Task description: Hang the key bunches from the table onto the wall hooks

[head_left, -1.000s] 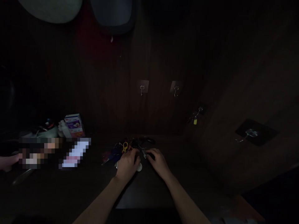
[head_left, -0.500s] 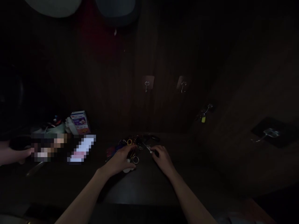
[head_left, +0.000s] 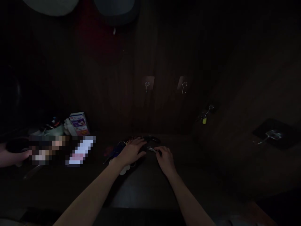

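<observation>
On a dark wooden surface lies a jumble of keyrings [head_left: 117,148] with blue, red and yellow bits and a white rounded piece [head_left: 124,169]. My left hand [head_left: 132,153] spreads its fingers flat over the right part of this pile and hides some of it. At its right, my right hand [head_left: 165,159] pinches small silver keys [head_left: 152,149] between thumb and forefinger; they lie low over the surface. Just behind the keys rests a black curved item [head_left: 153,138], its kind too dark to make out.
Bare metal hooks [head_left: 146,86], [head_left: 184,88] are stuck to the back panel. Keys with a yellow tag [head_left: 204,120] hang from a side hook, and another hook [head_left: 272,135] juts at right. A small carton [head_left: 79,123], a blurred-out phone-like rectangle [head_left: 81,151] and another person's hand [head_left: 11,155] are at left.
My left hand has moved right and its fingers have stretched out over the pile. My right hand has shifted slightly right with the silver keys, which now lie flatter.
</observation>
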Available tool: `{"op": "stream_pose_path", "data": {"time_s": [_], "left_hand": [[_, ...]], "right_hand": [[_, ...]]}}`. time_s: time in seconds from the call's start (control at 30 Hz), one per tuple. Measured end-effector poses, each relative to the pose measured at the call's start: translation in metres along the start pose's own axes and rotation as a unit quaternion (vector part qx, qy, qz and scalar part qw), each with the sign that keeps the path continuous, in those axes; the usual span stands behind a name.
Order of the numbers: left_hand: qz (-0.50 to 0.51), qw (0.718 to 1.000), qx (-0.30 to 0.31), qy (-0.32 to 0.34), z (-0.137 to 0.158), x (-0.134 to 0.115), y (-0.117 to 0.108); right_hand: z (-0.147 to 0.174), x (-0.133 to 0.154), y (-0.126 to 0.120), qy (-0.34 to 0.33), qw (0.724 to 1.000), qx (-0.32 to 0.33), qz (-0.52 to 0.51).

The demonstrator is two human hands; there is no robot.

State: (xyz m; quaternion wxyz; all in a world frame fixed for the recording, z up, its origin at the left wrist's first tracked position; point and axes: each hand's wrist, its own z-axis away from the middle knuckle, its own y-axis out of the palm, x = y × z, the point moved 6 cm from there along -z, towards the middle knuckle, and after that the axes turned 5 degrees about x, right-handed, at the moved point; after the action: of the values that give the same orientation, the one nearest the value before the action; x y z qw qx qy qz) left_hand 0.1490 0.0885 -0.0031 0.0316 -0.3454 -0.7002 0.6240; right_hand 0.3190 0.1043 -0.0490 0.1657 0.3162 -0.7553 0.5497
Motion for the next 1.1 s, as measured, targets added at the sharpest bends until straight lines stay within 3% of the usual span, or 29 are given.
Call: {"op": "stream_pose_path", "data": {"time_s": [0.1, 0.3, 0.43, 0.57, 0.8, 0.97, 1.1], "left_hand": [[-0.053, 0.998, 0.007, -0.045, -0.007, 0.009, 0.005], [-0.125, 0.978, -0.023, -0.164, 0.004, 0.032, -0.022], [-0.140, 0.970, -0.037, -0.194, 0.004, 0.040, -0.027], [-0.138, 0.970, -0.059, -0.192, -0.011, 0.029, -0.016], [-0.047, 0.982, -0.055, -0.175, -0.031, 0.009, 0.011], [0.087, 0.984, -0.052, -0.145, -0.026, 0.004, 0.011], [0.206, 0.967, -0.063, -0.132, -0.023, 0.001, 0.007]], "right_hand": [[0.001, 0.000, 0.000, -0.002, 1.000, 0.006, 0.006], [0.002, 0.001, -0.002, 0.006, 1.000, 0.007, 0.013], [0.001, 0.001, -0.002, 0.007, 1.000, 0.000, 0.012], [0.000, 0.000, -0.002, 0.004, 1.000, -0.004, 0.010], [-0.001, -0.001, -0.001, 0.008, 1.000, 0.002, 0.010], [-0.001, 0.000, -0.002, 0.013, 1.000, 0.002, -0.003], [-0.001, 0.000, -0.003, 0.014, 1.000, -0.006, -0.012]]}}
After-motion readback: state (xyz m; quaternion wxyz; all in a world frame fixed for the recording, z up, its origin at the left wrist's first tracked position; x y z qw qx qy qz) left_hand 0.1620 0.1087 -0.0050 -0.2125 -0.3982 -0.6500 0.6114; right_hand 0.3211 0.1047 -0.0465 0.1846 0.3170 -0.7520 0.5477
